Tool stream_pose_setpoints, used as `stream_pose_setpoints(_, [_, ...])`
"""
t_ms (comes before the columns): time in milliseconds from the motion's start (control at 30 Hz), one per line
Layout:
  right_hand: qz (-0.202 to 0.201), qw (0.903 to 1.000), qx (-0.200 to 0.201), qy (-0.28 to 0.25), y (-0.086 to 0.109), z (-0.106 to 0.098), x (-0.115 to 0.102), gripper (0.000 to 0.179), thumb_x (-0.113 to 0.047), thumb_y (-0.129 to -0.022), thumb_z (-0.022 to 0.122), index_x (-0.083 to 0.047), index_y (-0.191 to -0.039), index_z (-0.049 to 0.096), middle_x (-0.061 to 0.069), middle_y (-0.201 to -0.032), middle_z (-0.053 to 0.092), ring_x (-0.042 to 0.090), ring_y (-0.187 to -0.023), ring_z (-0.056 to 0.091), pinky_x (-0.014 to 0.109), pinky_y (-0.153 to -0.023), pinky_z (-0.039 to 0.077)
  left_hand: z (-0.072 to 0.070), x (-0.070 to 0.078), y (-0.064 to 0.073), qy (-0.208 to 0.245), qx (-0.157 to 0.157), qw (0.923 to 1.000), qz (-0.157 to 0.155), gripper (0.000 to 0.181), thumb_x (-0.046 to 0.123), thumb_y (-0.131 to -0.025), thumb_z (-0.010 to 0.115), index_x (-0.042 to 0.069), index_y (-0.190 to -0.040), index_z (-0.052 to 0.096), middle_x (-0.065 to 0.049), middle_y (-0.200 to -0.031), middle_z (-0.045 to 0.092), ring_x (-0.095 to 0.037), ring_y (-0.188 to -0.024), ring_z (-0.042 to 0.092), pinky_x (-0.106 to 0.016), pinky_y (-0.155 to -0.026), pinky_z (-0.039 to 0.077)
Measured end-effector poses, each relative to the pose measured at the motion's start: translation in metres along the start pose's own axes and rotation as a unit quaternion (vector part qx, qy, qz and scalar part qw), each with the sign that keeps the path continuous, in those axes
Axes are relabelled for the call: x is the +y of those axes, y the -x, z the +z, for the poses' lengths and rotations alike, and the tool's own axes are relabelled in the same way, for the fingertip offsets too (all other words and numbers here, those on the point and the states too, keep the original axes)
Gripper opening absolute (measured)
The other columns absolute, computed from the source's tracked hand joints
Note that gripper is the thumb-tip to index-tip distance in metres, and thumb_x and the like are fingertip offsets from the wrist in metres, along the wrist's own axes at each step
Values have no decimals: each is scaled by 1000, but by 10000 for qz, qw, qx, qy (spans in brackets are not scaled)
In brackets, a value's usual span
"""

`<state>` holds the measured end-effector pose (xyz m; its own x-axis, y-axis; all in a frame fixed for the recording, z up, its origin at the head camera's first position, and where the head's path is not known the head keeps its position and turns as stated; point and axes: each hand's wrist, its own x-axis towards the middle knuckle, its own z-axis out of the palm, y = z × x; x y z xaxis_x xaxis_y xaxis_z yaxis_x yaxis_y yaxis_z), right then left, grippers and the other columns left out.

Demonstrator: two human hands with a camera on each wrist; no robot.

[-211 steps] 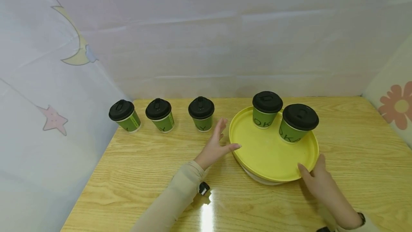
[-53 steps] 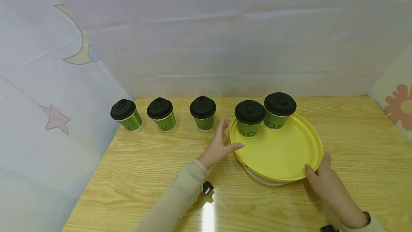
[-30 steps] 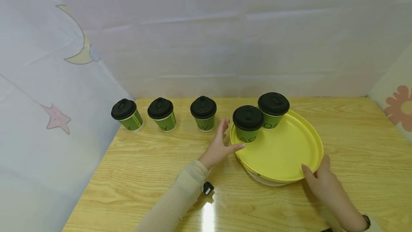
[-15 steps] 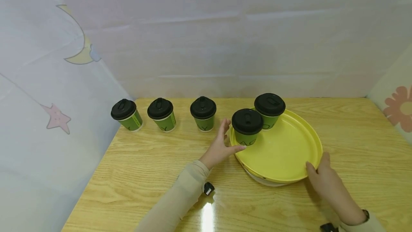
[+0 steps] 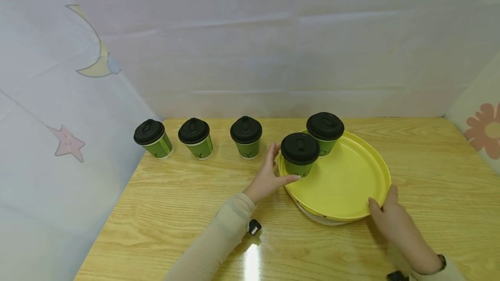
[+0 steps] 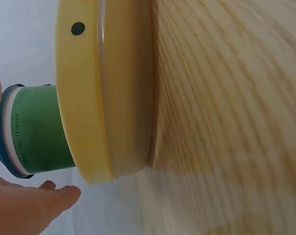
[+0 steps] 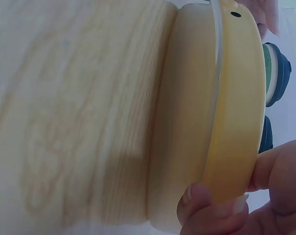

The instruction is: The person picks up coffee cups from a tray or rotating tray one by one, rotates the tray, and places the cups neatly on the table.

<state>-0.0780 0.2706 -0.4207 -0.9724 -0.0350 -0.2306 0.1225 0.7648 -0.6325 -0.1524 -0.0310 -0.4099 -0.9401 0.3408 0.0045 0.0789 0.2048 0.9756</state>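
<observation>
A round yellow turntable (image 5: 347, 185) sits on a pale base on the wooden table. On its left part stand two green paper cups with black lids, a nearer cup (image 5: 298, 168) and a farther cup (image 5: 326, 144). My left hand (image 5: 267, 181) is spread at the turntable's left edge, thumb and fingers apart on either side of the nearer cup. The left wrist view shows a gap between that cup (image 6: 42, 129) and the lower fingers (image 6: 64, 196). At the front right, my right hand (image 5: 394, 220) pinches the turntable's rim, thumb on top, fingers (image 7: 221, 215) against its side.
Three more lidded green cups stand in a row to the left: a left cup (image 5: 156, 146), a middle cup (image 5: 201, 146) and a right cup (image 5: 248, 148). Behind the table (image 5: 175, 216) hangs a pale cloth backdrop (image 5: 242, 55).
The turntable has turned counterclockwise seen from above, carrying both cups from its back right to its left side, the front one into my left hand's spread. My hands have barely moved.
</observation>
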Motion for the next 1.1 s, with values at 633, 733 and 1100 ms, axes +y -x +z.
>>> stream_pose_setpoints(633, [-8, 9998, 137, 149, -7, -4, 3, 71, -18, -102, 25, 29, -131, -21, 12, -59, 47, 19, -47, 43, 29, -41, 38, 4, -6, -14, -419, -59, 9989, -213, 113, 33, -82, 80, 15, -157, -2, -5, -161, 10, -23, -147, 13, -47, -116, 19])
stream_pose_setpoints(733, [35, 9998, 75, 182, -10, -6, 4, 71, -17, -103, 24, 30, -130, -21, 36, -74, 53, 28, -58, 51, 34, -46, 42, 4, -7, -17, -468, -85, 9984, -299, 114, 33, -81, 81, 18, -157, -3, -4, -162, 8, -22, -147, 13, -46, -116, 19])
stream_pose_setpoints(1100, [103, 9999, 75, 86, -9, -4, 5, 71, -20, -102, 22, 27, -132, -23, 11, -63, 47, 19, -49, 43, 31, -42, 38, 6, -10, -24, -625, -130, 9977, -241, 113, 29, -81, 81, 18, -158, 0, -6, -161, 11, -26, -146, 17, -49, -116, 21])
